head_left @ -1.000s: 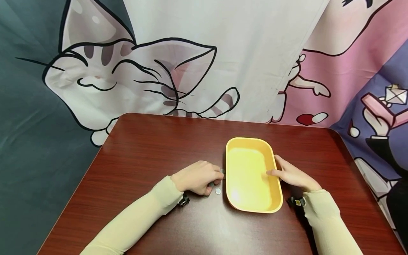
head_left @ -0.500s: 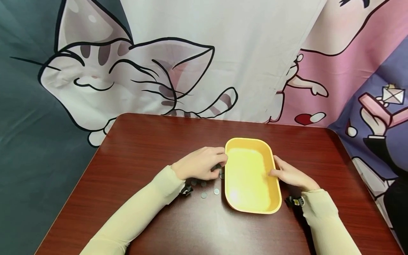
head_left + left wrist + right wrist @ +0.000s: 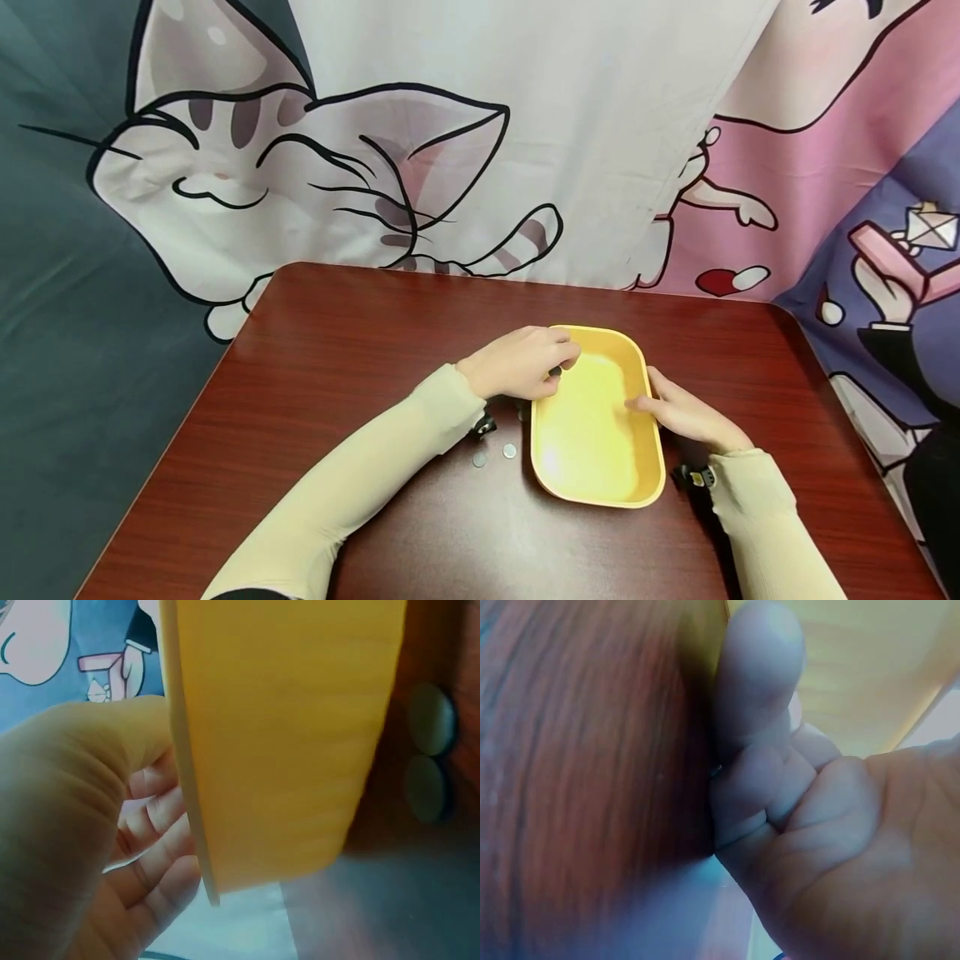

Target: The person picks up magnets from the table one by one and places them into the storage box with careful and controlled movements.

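A yellow plastic tray [image 3: 600, 442] lies on the table in the head view. My left hand [image 3: 519, 364] reaches over its left rim with curled fingers, pinching a small dark grey coin [image 3: 555, 371]. From the left wrist view, the tray's wall hides those fingertips. At the tray's right side my right hand [image 3: 693, 415] grips the wall, thumb inside and fingers outside. Flat round silvery coins lie left of the tray, including one coin [image 3: 510, 451] and another coin [image 3: 479, 459]. Two coins [image 3: 431, 718] show beside the tray in the left wrist view.
The brown wooden table [image 3: 375, 333] extends around the tray, with its far edge close to a cartoon-printed curtain [image 3: 420, 50]. A black object [image 3: 933, 483] stands beyond the table's right edge.
My left hand has moved from the coins on the table, up and right, to over the tray's left rim. Coins beneath it came into view. My right hand keeps its grip on the tray.
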`<state>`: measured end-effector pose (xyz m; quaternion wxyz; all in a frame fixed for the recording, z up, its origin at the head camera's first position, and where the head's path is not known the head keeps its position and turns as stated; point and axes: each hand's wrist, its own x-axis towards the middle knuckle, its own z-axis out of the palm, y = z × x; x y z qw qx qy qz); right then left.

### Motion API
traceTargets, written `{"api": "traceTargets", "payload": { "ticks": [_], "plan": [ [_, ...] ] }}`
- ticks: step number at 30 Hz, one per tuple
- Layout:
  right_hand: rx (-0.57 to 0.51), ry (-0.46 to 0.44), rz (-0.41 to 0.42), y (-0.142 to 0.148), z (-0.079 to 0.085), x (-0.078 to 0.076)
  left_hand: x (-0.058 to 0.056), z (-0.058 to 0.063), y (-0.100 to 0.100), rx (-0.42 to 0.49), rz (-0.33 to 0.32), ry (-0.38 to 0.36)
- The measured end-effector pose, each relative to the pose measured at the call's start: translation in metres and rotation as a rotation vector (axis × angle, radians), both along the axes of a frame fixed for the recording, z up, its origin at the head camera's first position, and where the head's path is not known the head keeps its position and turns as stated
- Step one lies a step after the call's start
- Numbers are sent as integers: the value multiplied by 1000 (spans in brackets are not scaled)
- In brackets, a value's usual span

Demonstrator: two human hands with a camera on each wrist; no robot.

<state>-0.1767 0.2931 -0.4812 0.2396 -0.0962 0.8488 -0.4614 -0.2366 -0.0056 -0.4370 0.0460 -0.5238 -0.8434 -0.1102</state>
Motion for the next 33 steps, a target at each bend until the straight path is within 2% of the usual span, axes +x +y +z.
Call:
{"api": "traceTargets", "payload": {
  "ticks": [2, 8, 17, 22, 33],
  "plan": [
    [-8, -12, -19, -2, -1, 0, -3, 0, 6, -18, 8, -8],
    [-30, 11, 11, -5, -2, -1, -10, -1, 20, -99, 29, -23],
    [5, 49, 44, -5, -3, -1, -9, -8, 30, -222, 39, -14],
    [27, 63, 44, -3, -3, -1, -9, -12, 36, -244, 46, 6],
    [28, 72, 46, -2, -2, 0, -10, -18, 46, -306, 88, -3]
  ]
}}
